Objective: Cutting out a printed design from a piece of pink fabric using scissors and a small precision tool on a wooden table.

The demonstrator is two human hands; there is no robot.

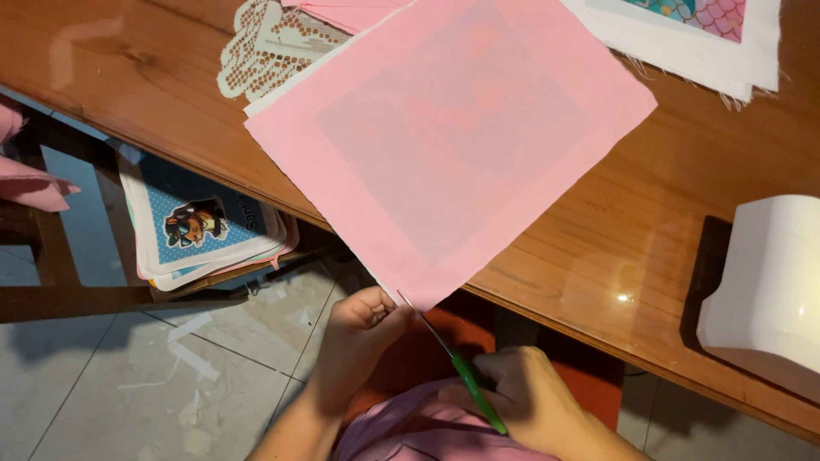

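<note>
A square of pink fabric (453, 128) lies on the wooden table (615, 256), one corner hanging over the near edge. My left hand (363, 333) pinches that hanging corner from below. My right hand (525, 397) grips green-handled scissors (461, 371), whose thin blades point up and left with the tips touching the fabric's corner beside my left fingers.
A cream lace piece (265, 51) and more pink and white fabric lie at the table's far side. A patterned fabric on white cloth (709, 34) sits top right. A white machine (769, 290) stands at the right. A stack of printed fabric squares (205, 230) rests on a low shelf at the left.
</note>
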